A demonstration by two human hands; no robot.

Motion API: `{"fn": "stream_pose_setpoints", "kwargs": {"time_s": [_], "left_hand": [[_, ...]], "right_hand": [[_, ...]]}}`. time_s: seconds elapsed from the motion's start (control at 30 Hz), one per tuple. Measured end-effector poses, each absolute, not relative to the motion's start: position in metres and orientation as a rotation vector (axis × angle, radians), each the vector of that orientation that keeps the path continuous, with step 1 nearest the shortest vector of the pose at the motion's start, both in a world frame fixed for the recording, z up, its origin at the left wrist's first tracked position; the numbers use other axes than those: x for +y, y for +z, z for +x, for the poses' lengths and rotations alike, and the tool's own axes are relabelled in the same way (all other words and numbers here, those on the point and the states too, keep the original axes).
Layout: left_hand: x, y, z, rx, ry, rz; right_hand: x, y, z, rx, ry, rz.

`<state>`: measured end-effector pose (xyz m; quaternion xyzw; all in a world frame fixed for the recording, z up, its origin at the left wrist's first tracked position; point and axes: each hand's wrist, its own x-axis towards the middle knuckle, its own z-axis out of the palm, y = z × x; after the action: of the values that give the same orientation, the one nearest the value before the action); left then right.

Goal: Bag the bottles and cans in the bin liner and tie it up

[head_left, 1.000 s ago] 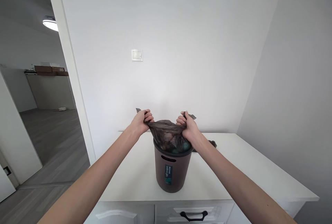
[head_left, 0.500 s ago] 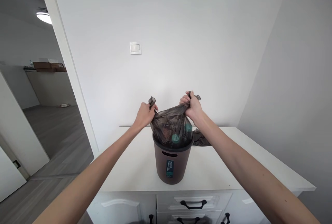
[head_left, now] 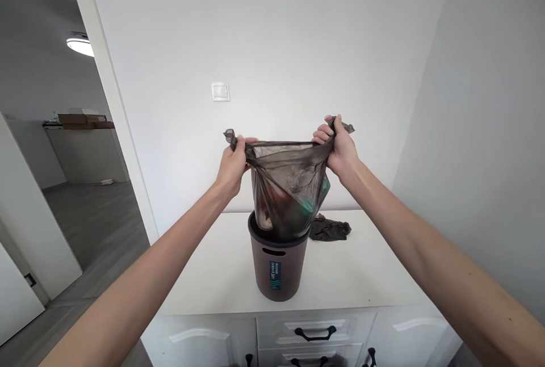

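A dark, see-through garbage bag (head_left: 293, 177) is stretched wide between my two hands, with several items showing inside, some of them green. My left hand (head_left: 233, 164) is closed on its left top corner, and my right hand (head_left: 340, 144) grips the right top corner. The bottom of the bag is still within the mouth of a brown garbage bin (head_left: 279, 273), whose dark rim hides it. The bin stands upright on a white cabinet top (head_left: 204, 276), its label facing me.
Another crumpled dark bag (head_left: 330, 229) lies behind the bin, to its right. The cabinet front has black handles (head_left: 315, 333). A white wall with a light switch (head_left: 220, 92) rises behind. To the left, a doorway opens onto another room.
Both hands have risen and moved farther apart. The bag has come up mostly out of the bin, and its top edge is stretched wider.
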<state>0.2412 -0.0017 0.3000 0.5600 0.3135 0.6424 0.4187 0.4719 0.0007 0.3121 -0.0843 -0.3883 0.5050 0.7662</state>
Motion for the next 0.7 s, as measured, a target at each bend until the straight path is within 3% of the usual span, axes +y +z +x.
{"fn": "stream_pose_setpoints", "kwargs": {"time_s": [0.2, 0.37, 0.53, 0.7], "left_hand": [[-0.050, 0.340, 0.284, 0.582, 1.542, 1.323], [-0.084, 0.346, 0.326, 0.430, 1.354, 1.274], [-0.082, 0.321, 0.357, 0.521, 1.287, 1.378], [-0.073, 0.264, 0.370, 0.762, 1.204, 1.510]], "right_hand": [[-0.056, 0.364, 0.518, -0.882, 0.965, -0.159], [-0.100, 0.367, 0.568, -0.900, 0.874, -0.298], [-0.123, 0.345, 0.602, -0.908, 0.945, -0.518], [-0.122, 0.308, 0.621, -0.979, 1.087, -0.834]]}}
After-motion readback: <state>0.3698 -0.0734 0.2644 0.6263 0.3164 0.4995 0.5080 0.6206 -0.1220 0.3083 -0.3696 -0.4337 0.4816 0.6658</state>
